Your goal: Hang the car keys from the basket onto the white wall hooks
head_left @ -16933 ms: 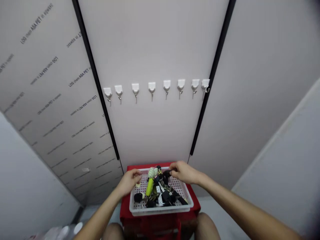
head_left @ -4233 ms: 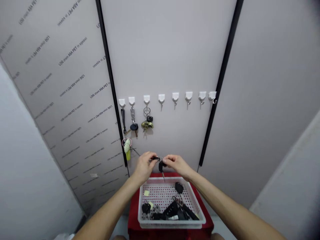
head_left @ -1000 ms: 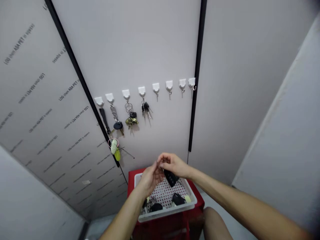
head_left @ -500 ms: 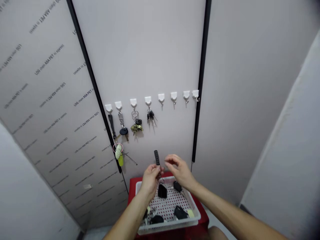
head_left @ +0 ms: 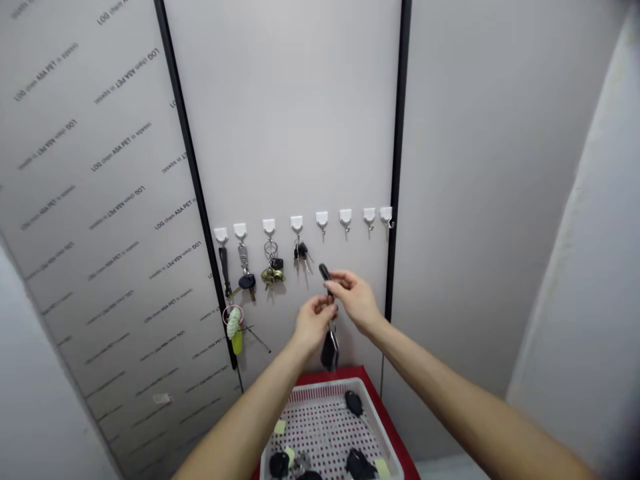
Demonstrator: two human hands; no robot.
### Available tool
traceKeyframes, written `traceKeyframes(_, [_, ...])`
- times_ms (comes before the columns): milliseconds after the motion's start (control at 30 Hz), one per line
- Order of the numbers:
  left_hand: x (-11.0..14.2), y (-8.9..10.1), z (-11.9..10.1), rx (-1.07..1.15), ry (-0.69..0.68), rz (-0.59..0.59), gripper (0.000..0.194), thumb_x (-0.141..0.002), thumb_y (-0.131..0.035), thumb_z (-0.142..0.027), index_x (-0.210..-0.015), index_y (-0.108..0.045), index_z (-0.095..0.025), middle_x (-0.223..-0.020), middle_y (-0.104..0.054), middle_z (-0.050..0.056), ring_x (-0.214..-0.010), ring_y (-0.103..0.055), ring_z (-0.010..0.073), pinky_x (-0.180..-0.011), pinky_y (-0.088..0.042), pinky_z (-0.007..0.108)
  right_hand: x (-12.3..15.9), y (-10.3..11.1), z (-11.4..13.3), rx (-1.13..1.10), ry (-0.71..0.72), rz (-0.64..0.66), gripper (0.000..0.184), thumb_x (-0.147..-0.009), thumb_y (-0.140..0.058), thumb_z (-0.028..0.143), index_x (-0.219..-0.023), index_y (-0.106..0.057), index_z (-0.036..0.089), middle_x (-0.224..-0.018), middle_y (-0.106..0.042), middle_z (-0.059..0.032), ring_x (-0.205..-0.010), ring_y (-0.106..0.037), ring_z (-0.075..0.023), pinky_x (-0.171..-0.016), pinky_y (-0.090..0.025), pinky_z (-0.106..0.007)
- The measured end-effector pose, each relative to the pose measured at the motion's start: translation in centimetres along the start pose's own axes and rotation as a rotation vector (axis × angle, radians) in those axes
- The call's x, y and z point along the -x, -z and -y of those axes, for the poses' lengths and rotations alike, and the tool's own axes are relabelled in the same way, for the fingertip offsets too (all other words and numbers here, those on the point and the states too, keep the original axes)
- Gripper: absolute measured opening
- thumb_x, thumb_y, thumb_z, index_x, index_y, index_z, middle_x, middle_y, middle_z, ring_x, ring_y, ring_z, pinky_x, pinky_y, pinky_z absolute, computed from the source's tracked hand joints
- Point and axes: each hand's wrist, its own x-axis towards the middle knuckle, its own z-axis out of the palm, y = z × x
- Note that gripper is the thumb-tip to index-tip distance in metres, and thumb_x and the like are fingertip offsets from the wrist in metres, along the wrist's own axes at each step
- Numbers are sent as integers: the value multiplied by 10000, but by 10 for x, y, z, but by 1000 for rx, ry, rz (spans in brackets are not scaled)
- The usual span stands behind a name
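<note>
Both hands are raised in front of the wall below a row of white hooks [head_left: 322,219]. My left hand [head_left: 313,325] pinches a black strap keychain [head_left: 329,348] whose fob hangs down beneath the fingers. My right hand [head_left: 354,297] pinches the strap's upper end [head_left: 325,273], just under the fifth hook. The first hook carries a black strap with a green charm [head_left: 233,328]; the second [head_left: 245,270], third [head_left: 273,264] and fourth [head_left: 301,251] hooks carry key bunches. The remaining hooks on the right are bare.
A white perforated basket [head_left: 385,445] on a red stool [head_left: 367,380] stands below, with several black key fobs [head_left: 353,403] and small yellow tags in it. Black vertical strips [head_left: 397,153] divide the grey wall panels. A slanted white panel [head_left: 590,280] closes the right side.
Both hands rose from above the basket toward the hooks, lifting the black strap keychain. The right hand, open half a second ago, has closed on the strap's top. The view tilted up.
</note>
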Motion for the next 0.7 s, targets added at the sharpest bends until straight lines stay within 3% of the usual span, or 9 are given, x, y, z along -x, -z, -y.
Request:
traceKeyframes(133, [-30, -10, -22, -312, -147, -143, 83, -563, -509, -168, -608, -555, -116, -503, -499, -26, -475, -411, 62, -506, -313, 190, -35, -5, 21, 4, 126, -115, 228, -539, -532, 229, -745, -498, 138, -566, -513, 39, -498, -456, -51, -491, -372, -183])
traceKeyframes(333, [-55, -17, -33, -488, -191, -233, 147, -593, -476, -205, -637, -584, -115, -551, -544, 0, -499, -430, 78, -518, -320, 195, -63, -11, 33, -10, 51, -152, 178, -545, -521, 188, -712, -492, 136, -526, -497, 44, -436, -437, -40, -422, -365, -164])
traceKeyframes(533, [-59, -19, -20, -607, -165, -210, 166, -612, -451, -169, -688, -583, -106, -638, -582, 49, -563, -480, 112, -558, -356, 227, -71, -10, 21, 82, -23, -141, 135, -574, -496, 187, -699, -483, 136, -473, -478, 47, -352, -392, -37, -385, -352, -181])
traceKeyframes(700, [-44, -13, -15, -595, -129, -196, 263, -562, -495, -82, -815, -557, -111, -803, -580, 84, -720, -508, 143, -691, -359, 257, -75, 0, 8, 294, 76, -186, 205, -558, -514, 264, -712, -511, 129, -611, -541, -5, -511, -477, -77, -520, -394, -220])
